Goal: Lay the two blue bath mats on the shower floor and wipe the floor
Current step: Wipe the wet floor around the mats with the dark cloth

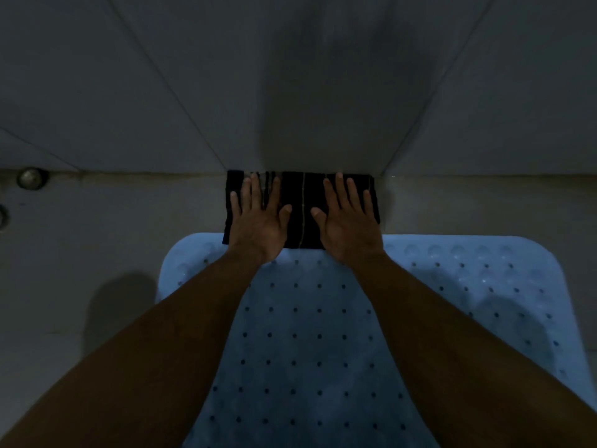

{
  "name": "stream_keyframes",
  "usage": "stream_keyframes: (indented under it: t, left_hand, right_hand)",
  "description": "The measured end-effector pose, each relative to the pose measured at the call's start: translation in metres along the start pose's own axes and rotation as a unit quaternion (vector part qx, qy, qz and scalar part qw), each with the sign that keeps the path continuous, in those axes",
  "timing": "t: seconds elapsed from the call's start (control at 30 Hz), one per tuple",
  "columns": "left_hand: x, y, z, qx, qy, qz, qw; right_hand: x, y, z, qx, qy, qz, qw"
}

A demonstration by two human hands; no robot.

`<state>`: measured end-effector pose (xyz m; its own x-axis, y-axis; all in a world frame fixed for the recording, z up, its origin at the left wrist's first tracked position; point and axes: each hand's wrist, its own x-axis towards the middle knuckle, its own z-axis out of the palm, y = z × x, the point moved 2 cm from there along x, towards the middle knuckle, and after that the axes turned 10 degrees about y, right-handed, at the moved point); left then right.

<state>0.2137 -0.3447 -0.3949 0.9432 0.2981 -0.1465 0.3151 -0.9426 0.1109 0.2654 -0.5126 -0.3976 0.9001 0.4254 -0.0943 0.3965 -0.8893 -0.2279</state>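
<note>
A blue bath mat [468,286] with rows of small holes lies flat on the shower floor beneath my forearms. Beyond its far edge a folded black cloth [302,205] with thin pale stripes lies on the floor against the foot of the wall. My left hand [260,218] presses flat on the cloth's left half, fingers spread. My right hand [349,218] presses flat on its right half, fingers spread too. The cloth's near edge overlaps the mat slightly. Only one mat is in view.
A grey tiled wall [161,92] rises right behind the cloth. Pale floor tiles [113,221] extend to the left of the mat. A round metal fitting [30,178] sits at the far left by the wall's base, with part of another [2,216] at the frame edge.
</note>
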Motion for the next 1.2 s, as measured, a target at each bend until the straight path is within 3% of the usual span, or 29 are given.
stream_keyframes:
  t: [0.43,0.67,1.03,1.2]
  left_hand:
    - [0.002,0.090,0.008,0.003,-0.067,-0.045,0.997]
    - [0.006,0.094,0.005,0.005,-0.108,-0.065,0.992]
    - [0.006,0.098,-0.001,-0.005,-0.129,-0.079,0.989]
    - [0.005,0.099,0.005,0.001,-0.104,-0.076,0.992]
  right_hand:
    - [-0.009,0.084,-0.016,-0.012,-0.018,-0.003,1.000]
    - [-0.012,0.080,-0.020,0.006,-0.003,-0.001,1.000]
    - [-0.017,0.076,-0.025,0.017,-0.048,0.025,0.998]
    - [-0.021,0.082,-0.022,0.016,-0.049,0.029,0.998]
